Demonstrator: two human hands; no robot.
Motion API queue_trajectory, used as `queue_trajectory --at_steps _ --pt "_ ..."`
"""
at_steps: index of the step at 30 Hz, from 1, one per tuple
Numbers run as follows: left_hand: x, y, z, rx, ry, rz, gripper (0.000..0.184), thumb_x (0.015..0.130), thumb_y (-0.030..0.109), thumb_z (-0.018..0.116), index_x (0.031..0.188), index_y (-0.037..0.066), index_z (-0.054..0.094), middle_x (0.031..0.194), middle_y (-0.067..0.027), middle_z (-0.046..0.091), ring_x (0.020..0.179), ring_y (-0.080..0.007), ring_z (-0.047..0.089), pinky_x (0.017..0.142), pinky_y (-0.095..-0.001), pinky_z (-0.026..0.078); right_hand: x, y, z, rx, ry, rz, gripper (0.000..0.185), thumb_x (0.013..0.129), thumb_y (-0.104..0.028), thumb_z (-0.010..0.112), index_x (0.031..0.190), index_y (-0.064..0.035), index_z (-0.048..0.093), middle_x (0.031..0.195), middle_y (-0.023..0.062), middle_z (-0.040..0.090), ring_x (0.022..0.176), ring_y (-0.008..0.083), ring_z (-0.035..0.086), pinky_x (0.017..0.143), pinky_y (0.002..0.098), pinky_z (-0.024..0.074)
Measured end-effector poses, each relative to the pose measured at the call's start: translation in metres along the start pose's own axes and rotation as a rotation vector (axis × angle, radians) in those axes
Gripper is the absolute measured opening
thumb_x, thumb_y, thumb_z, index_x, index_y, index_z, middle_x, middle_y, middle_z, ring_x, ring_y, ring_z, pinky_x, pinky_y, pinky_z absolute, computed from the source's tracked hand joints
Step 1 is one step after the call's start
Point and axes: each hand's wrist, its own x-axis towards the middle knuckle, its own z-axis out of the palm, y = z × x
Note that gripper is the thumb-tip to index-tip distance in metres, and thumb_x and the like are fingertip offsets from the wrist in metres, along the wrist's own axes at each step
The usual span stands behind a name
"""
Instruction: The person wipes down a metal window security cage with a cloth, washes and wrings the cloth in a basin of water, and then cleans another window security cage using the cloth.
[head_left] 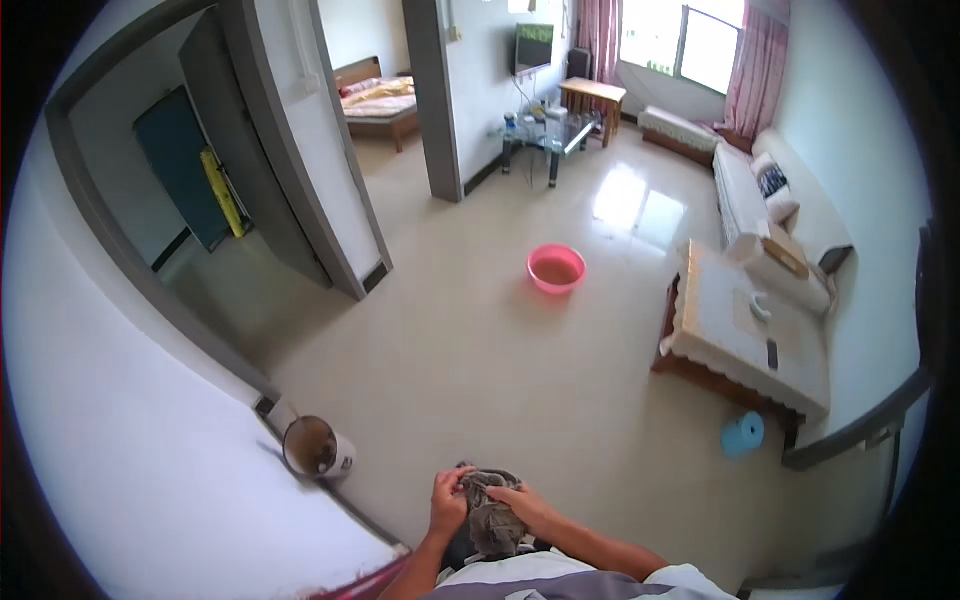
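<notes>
The left hand point(449, 503) and right hand point(525, 506) both gripped a crumpled grey cloth point(493, 522). Ahead on the floor point(450, 360) stood a pink basin point(557, 289) with brownish liquid point(558, 270) inside. A bucket point(344, 461) stood near the wall point(150, 440) at left; a blue bin point(742, 438) stood near the covered table point(715, 315) at right.

No text, label, brand, number or sign is legible. The pale bucket point(344, 455) by the wall bears a small dark marking on its side; it is too small to read. The yellow object point(222, 195) inside the doorway shows no readable lettering. The wall-mounted screen point(534, 48) displays a green picture, with no characters that can be made out. Any print on the small items point(553, 113) on the glass desk point(577, 134) is indistinct.
</notes>
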Motion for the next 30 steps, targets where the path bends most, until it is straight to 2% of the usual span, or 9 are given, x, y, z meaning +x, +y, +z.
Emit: queue_trajectory --at_steps 2,4,7,11,14,16,22,25,30 --pt "0.036 -0.021 -0.001 0.076 -0.058 -0.005 0.031 0.081 -0.001 0.055 0.110 0.003 0.061 0.114 -0.0154 0.057 0.107 -0.0253 0.057 0.090 -0.0343 0.046 0.017 -0.030 0.017 0.038 0.034 -0.014 0.025 0.090 -0.019 0.058 0.108 -0.0017 0.058 0.087 0.0082 0.065 0.071 0.0185 0.065 0.063 0.0323 0.0558" --pt "0.076 -0.075 0.004 -0.740 -0.280 -0.340 0.030 0.085 0.006 0.057 0.115 0.002 0.057 0.113 -0.0130 0.057 0.105 -0.0242 0.057 0.091 -0.0360 0.046 0.040 -0.058 0.032 0.177 0.099 -0.031 0.025 0.091 -0.021 0.056 0.106 -0.0017 0.058 0.087 0.0083 0.065 0.071 0.0195 0.066 0.064 0.0330 0.0563" --pt "0.119 0.060 -0.031 -1.157 -0.599 -0.629 0.036 0.094 0.025 0.051 0.123 0.004 0.050 0.111 -0.0078 0.058 0.099 -0.0205 0.059 0.092 -0.0375 0.047 0.079 -0.088 0.038 0.152 0.097 -0.111 0.028 0.092 -0.024 0.055 0.107 -0.0010 0.058 0.089 0.0075 0.065 0.076 0.0185 0.065 0.067 0.0329 0.0557" --pt "0.171 0.071 -0.029 -0.757 -0.540 -0.466 0.042 0.094 0.035 0.051 0.122 0.003 0.050 0.111 -0.0101 0.060 0.099 -0.0216 0.060 0.090 -0.0381 0.050 0.125 -0.110 0.032 -0.118 0.130 -0.296 0.032 0.093 -0.026 0.055 0.112 -0.0005 0.056 0.094 0.0055 0.064 0.085 0.0155 0.063 0.075 0.0311 0.0533" --pt "0.212 0.056 -0.026 -0.796 -0.424 -0.596 0.044 0.094 0.038 0.049 0.119 0.001 0.052 0.111 -0.0132 0.062 0.100 -0.0238 0.061 0.086 -0.0392 0.052 0.158 -0.124 0.029 -0.019 0.057 -0.262 0.039 0.093 -0.032 0.056 0.116 -0.0006 0.057 0.097 0.0013 0.062 0.091 0.0094 0.055 0.082 0.0268 0.0463" --pt "0.240 0.050 -0.027 -1.260 -0.388 -0.688 0.034 0.094 0.030 0.049 0.113 0.002 0.055 0.100 -0.0102 0.064 0.089 -0.0199 0.064 0.082 -0.0354 0.052 0.174 -0.139 0.030 -0.204 -0.002 -0.330 0.030 0.095 -0.023 0.054 0.115 -0.0014 0.058 0.102 0.0013 0.061 0.093 0.0101 0.056 0.083 0.0262 0.0466" --pt "0.341 0.053 -0.042 -1.063 -0.257 -0.429 0.028 0.087 0.013 0.050 0.112 0.000 0.056 0.108 -0.0113 0.062 0.097 -0.0244 0.062 0.088 -0.0369 0.050 0.247 -0.203 0.008 -0.514 -0.057 -0.369 0.033 0.095 -0.023 0.054 0.123 -0.0059 0.054 0.106 -0.0007 0.060 0.098 0.0103 0.055 0.088 0.0273 0.0443" --pt "0.384 0.074 -0.038 -0.764 -0.229 -0.214 0.039 0.078 0.005 0.050 0.116 -0.002 0.054 0.121 -0.0130 0.056 0.110 -0.0252 0.055 0.098 -0.0369 0.042 0.272 -0.267 0.015 0.333 -0.383 -0.081 0.044 0.096 -0.022 0.049 0.136 -0.0098 0.035 0.127 0.0071 0.051 0.117 0.0214 0.050 0.097 0.0419 0.0448" --pt "0.440 0.100 -0.033 -0.045 -0.208 0.201 0.060 0.068 0.005 0.052 0.127 0.003 0.050 0.142 -0.0144 0.035 0.129 -0.0237 0.037 0.108 -0.0361 0.027 0.329 -0.327 0.027 0.080 -0.238 -0.007 0.034 0.095 -0.021 0.052 0.126 -0.0070 0.045 0.116 0.0075 0.057 0.105 0.0197 0.057 0.090 0.0383 0.0480"
